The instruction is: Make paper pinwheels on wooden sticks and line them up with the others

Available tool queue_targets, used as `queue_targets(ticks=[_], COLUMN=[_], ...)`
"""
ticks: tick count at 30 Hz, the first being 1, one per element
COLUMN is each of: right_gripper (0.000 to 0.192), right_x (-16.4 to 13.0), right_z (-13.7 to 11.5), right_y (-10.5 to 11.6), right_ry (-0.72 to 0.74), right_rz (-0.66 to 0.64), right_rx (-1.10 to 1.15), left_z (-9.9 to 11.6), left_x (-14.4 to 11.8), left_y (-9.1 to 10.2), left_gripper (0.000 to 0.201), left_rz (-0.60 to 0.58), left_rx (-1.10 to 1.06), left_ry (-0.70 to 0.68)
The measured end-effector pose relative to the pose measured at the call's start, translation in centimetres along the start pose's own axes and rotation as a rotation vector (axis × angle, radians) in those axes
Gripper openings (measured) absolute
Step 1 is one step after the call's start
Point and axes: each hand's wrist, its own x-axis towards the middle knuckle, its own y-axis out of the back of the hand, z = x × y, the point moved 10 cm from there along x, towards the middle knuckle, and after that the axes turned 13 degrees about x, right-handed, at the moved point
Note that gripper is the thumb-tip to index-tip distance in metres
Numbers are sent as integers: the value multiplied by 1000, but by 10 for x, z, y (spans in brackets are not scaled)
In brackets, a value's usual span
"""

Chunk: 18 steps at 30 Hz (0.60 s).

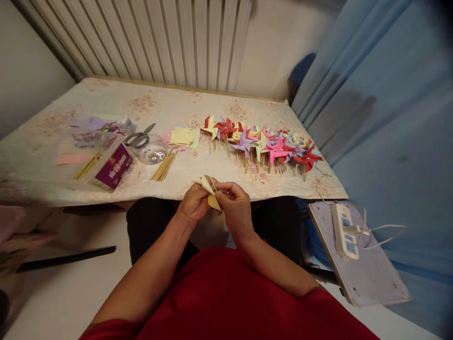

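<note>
- Table (219,170): row of finished pinwheels (265,144) near its front-right edge; a stray elbow could sweep them off.
- Left hand (194,203) and right hand (236,208): both pinch the folded yellow paper (211,194) above the lap.
- Risk, as I judge it: folded corners springing loose if the pinch slackens.

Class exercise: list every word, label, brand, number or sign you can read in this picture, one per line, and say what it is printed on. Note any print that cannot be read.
No text here can be read.
Purple box: white print on its top face, too blurred to read.
Power strip: blue patches, no legible marking.
Finished pinwheels, paper squares, scissors: no print visible.
</note>
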Motion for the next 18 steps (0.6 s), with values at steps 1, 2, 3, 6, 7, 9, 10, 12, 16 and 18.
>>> queue_targets(ticks=[1, 2, 3, 6, 7, 9, 10, 12, 16, 18], right_gripper=[12, 12, 12, 10, 10, 9, 9, 9, 11, 11], right_x=[0, 1, 1, 2, 2, 1, 1, 1, 0, 0], right_z=[1, 1, 2, 2, 2, 0, 0, -1, 0, 1], right_y=[0, 1, 1, 0, 0, 0, -1, -1, -1, 0], right_ry=[-3, -7, -11, -10, -6, 4, 9, 10, -8, -8], right_rz=[3, 2, -1, -14, -16, -19, -20, -21, -16, -10], right_rx=[-5, -16, -28, -38, -31, -16, -10, -14, -46, -47], left_z=[0, 0, 0, 1, 2, 3, 3, 2, 1, 2], left_x=[0, 0, 0, 0, 0, 0, 0, 0, 0, 0], left_y=[0, 0, 0, -1, -2, -1, -1, 1, 5, 4], left_gripper=[25, 25, 26, 26, 26, 26, 26, 28, 31, 31], left_rz=[6, 6, 4, -10, -14, -15, -10, 13, 62, 55], left_rx=[-1, -5, -10, -14, -12, -9, -9, -12, -30, -40], left_ry=[4, 9, 9, -7, -16, -29, -30, -24, -20, -30])
